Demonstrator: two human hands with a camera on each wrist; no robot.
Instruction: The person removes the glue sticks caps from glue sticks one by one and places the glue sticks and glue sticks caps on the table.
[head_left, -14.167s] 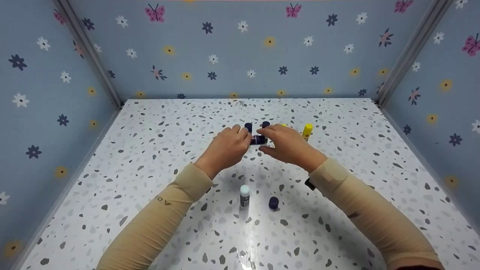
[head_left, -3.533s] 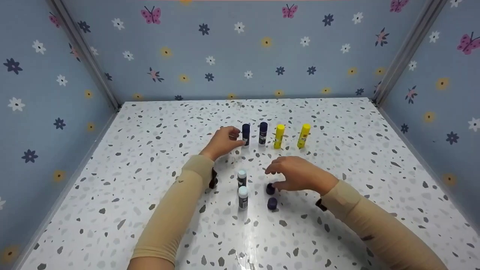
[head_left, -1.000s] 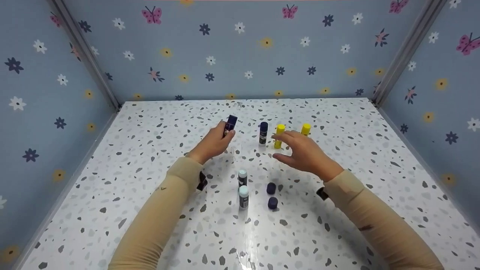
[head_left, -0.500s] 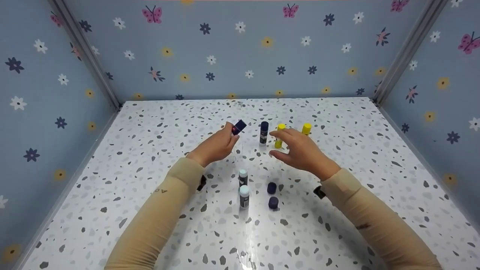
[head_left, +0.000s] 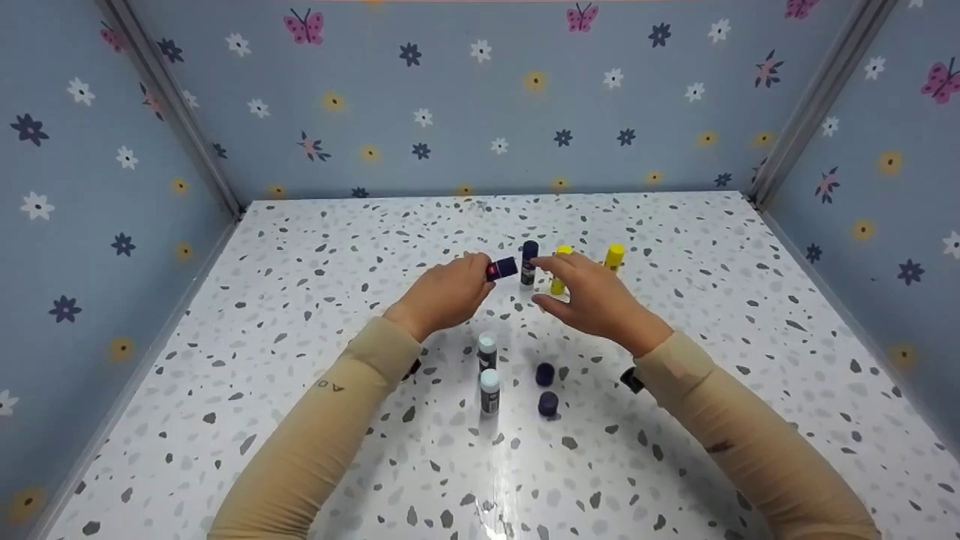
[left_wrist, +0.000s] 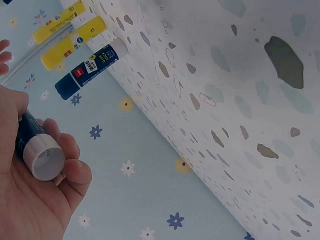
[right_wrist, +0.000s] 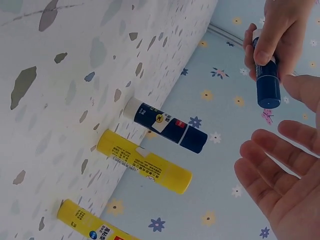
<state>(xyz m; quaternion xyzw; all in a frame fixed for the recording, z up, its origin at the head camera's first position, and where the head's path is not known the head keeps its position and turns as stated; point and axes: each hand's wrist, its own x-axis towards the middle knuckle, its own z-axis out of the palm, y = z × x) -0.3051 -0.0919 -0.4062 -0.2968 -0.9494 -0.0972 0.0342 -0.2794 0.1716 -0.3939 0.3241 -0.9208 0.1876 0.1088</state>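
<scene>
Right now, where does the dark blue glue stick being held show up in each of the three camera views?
Head: the held blue glue stick lies sideways at centre, gripped by the left hand.
Left wrist: lower left, its white base end facing the camera.
Right wrist: upper right, cap down, above the open right hand.
Shared landmark: the standing blue glue stick beside two yellow ones.

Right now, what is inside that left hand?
The left hand grips a dark blue glue stick; its capped end pokes out toward the open right hand. From the head camera, fingers cover the stick's white base.
</scene>
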